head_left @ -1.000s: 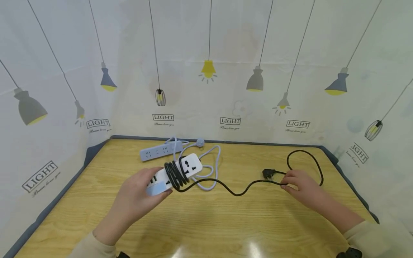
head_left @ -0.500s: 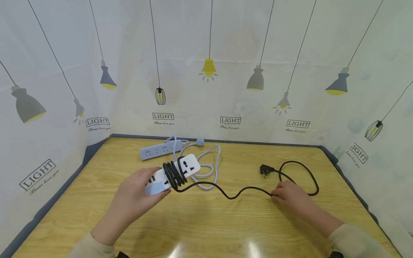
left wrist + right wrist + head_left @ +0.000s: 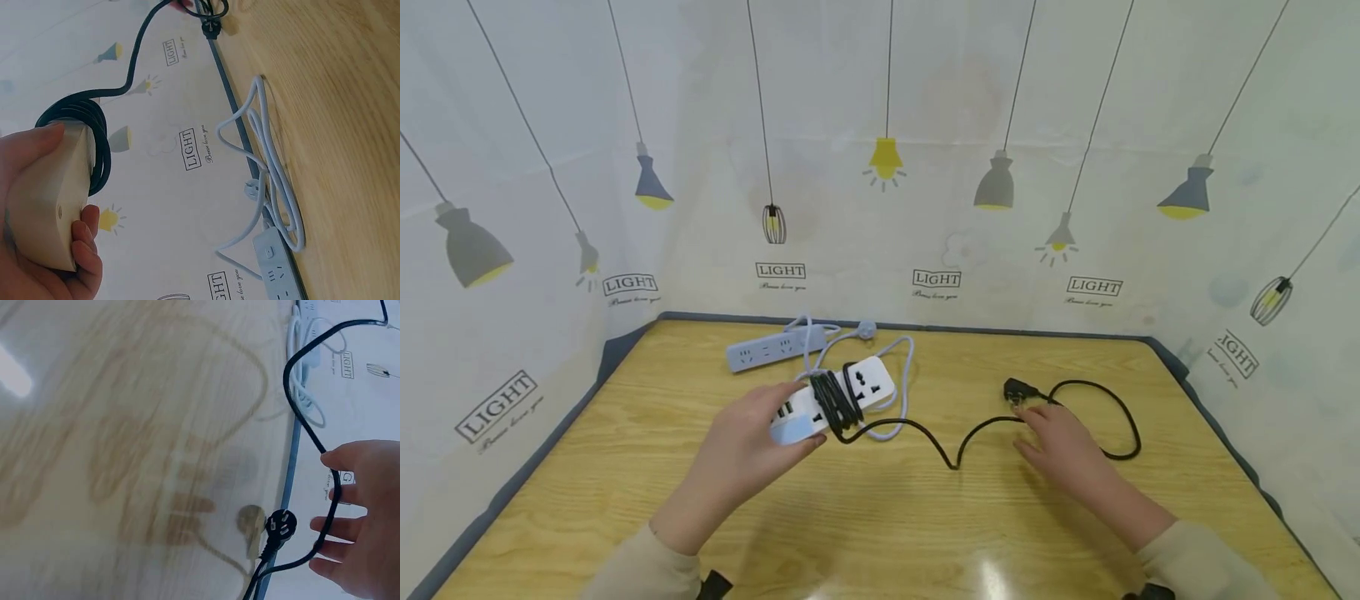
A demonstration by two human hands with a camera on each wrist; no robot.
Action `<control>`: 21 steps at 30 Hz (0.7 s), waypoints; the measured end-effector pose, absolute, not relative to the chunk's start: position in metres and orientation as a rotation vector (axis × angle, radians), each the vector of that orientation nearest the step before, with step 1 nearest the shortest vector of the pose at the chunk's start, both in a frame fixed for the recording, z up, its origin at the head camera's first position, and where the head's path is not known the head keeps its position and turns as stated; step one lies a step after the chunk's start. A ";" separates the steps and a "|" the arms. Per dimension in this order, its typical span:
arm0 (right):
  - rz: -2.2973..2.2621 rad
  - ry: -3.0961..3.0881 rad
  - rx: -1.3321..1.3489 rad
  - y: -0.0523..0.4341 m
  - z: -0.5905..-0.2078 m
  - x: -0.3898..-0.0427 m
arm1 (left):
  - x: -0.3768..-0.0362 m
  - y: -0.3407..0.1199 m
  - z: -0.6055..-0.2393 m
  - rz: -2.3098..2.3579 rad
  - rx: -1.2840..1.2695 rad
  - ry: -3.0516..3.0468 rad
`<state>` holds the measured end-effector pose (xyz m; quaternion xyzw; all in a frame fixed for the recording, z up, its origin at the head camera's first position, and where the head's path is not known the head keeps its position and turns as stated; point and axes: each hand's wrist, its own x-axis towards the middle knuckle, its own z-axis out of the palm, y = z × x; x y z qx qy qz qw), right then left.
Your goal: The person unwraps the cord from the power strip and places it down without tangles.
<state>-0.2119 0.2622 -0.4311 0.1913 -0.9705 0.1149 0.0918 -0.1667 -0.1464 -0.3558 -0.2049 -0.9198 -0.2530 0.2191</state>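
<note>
My left hand (image 3: 737, 454) grips a white power strip (image 3: 874, 379) by its near end, thumb on one side and fingers on the other. Several turns of black cord (image 3: 835, 402) wrap around the strip's middle. From there the cord dips in a sharp bend and runs across to my right hand (image 3: 1071, 450). In the right wrist view, the cord crosses the spread fingers (image 3: 334, 550) and passes by the thumb, with a gap between thumb and index finger. The cord's black plug (image 3: 281, 525) lies just beyond the fingertips, its pins showing, beside a loose loop of cord.
Behind the white strip, a pale lavender power strip (image 3: 767, 350) lies near the table's back edge. Its loosely looped cord (image 3: 911, 367) and round plug (image 3: 867, 330) are beside it. A lamp-patterned curtain (image 3: 850, 250) encloses the wooden table (image 3: 880, 533) at the back and sides.
My right hand has moved left from the far right, and its fingers have spread from their pinch on the cord. My left hand has shifted slightly right with the wrapped strip.
</note>
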 end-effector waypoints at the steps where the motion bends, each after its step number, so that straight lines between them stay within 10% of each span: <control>1: 0.352 -2.874 0.559 0.260 -0.430 -0.211 | -0.167 -0.144 -0.356 -0.705 -0.571 -2.545; 21: 0.729 -2.504 0.681 0.189 -0.364 -0.177 | -0.172 -0.109 -0.350 -0.794 -0.530 -2.529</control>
